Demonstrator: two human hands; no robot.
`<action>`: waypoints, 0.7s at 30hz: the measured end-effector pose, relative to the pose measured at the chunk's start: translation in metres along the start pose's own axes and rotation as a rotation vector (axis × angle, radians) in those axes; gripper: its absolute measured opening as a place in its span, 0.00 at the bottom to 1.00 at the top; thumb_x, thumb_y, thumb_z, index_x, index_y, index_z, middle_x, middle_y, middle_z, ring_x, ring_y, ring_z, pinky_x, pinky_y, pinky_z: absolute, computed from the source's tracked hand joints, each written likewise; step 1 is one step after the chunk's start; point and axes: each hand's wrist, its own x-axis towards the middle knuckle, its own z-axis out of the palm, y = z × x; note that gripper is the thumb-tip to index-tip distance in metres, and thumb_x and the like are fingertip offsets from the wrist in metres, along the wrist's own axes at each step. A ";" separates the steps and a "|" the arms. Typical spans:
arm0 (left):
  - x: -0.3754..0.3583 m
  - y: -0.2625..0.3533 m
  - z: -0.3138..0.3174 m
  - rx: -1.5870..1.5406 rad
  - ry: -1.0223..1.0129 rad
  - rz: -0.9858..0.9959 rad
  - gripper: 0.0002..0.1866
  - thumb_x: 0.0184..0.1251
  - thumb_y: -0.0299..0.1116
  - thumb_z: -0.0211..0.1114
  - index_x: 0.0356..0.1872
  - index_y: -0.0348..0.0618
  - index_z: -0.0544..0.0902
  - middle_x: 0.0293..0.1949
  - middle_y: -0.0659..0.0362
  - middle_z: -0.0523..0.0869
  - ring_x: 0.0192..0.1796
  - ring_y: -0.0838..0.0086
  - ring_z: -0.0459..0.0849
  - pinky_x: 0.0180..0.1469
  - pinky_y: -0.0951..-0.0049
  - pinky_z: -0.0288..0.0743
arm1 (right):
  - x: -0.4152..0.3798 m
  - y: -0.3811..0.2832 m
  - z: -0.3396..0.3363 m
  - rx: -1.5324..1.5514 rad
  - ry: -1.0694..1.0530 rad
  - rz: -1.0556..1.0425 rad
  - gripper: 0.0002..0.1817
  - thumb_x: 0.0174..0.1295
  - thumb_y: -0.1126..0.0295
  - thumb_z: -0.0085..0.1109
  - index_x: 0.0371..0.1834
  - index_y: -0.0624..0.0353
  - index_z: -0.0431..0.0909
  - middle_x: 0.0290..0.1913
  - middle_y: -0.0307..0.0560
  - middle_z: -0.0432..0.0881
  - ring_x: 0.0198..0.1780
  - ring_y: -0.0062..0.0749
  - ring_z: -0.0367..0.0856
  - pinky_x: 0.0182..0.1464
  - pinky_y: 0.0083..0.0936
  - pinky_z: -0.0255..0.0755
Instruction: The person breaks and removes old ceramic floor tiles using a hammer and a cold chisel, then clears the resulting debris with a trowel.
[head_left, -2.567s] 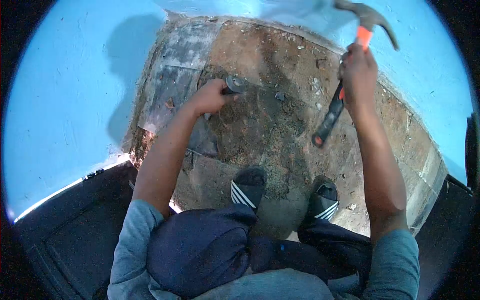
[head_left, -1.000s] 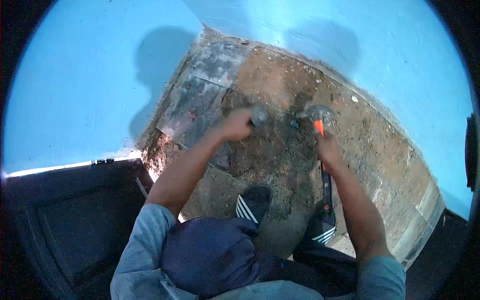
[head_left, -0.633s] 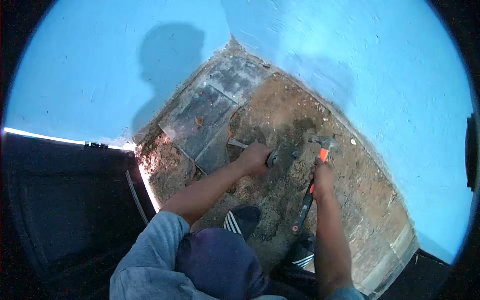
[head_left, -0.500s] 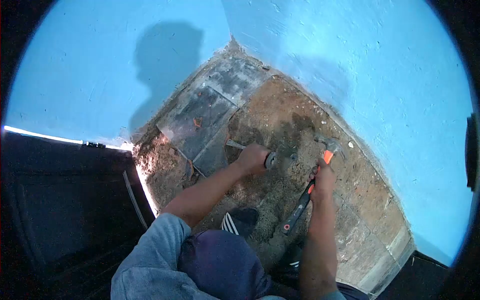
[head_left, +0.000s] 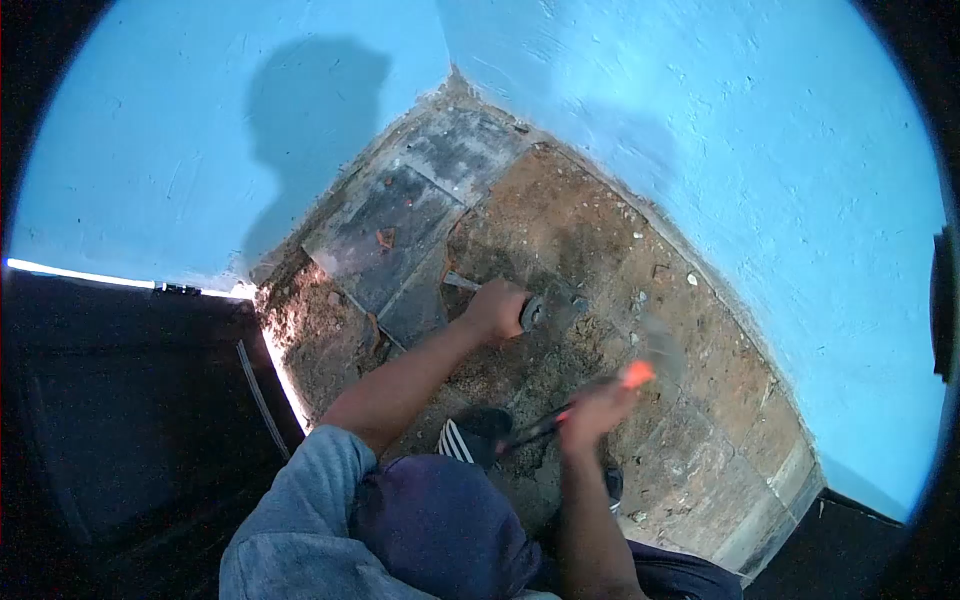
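My left hand [head_left: 494, 310] is wrapped round a chisel [head_left: 461, 282]. Its flat blade points left at the broken edge of a dark floor tile [head_left: 415, 300], and its round butt end shows at the right of the fist. My right hand [head_left: 594, 410] grips a claw hammer [head_left: 637, 374] with a black and orange handle. The hammer's head is smeared by motion and hangs to the right of the chisel, apart from it. Beneath both hands is bare, gritty ground [head_left: 570, 350] with loose rubble.
Grey tiles [head_left: 455, 150] run up to the corner between two blue walls [head_left: 720, 120]. A dark door [head_left: 130, 400] stands at left with light under it. My sandal with white stripes [head_left: 462, 440] is below the chisel. Tile chips [head_left: 386, 238] lie about.
The hammer and my right hand have swung down and left, away from the wall, and the handle now lies flatter. My left hand still holds the chisel at the tile edge.
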 end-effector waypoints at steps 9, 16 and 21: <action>-0.002 0.007 -0.009 0.062 -0.009 -0.026 0.17 0.51 0.47 0.74 0.31 0.43 0.86 0.30 0.45 0.87 0.37 0.46 0.85 0.43 0.45 0.77 | -0.006 -0.040 0.022 -0.219 -0.150 0.186 0.17 0.79 0.53 0.46 0.35 0.53 0.71 0.23 0.34 0.68 0.20 0.22 0.66 0.21 0.24 0.62; 0.004 0.000 -0.005 0.040 -0.068 -0.073 0.17 0.49 0.45 0.74 0.33 0.41 0.86 0.30 0.46 0.86 0.36 0.48 0.86 0.43 0.46 0.78 | 0.030 -0.105 0.010 -0.056 0.238 -0.213 0.24 0.80 0.48 0.39 0.31 0.55 0.69 0.25 0.38 0.67 0.25 0.24 0.68 0.28 0.27 0.64; 0.004 0.001 -0.006 0.059 -0.084 -0.023 0.20 0.47 0.48 0.74 0.33 0.41 0.86 0.31 0.45 0.86 0.40 0.46 0.85 0.45 0.44 0.77 | -0.030 0.018 0.014 -0.731 -0.309 -0.100 0.21 0.80 0.54 0.45 0.35 0.60 0.74 0.23 0.40 0.70 0.27 0.24 0.68 0.31 0.29 0.66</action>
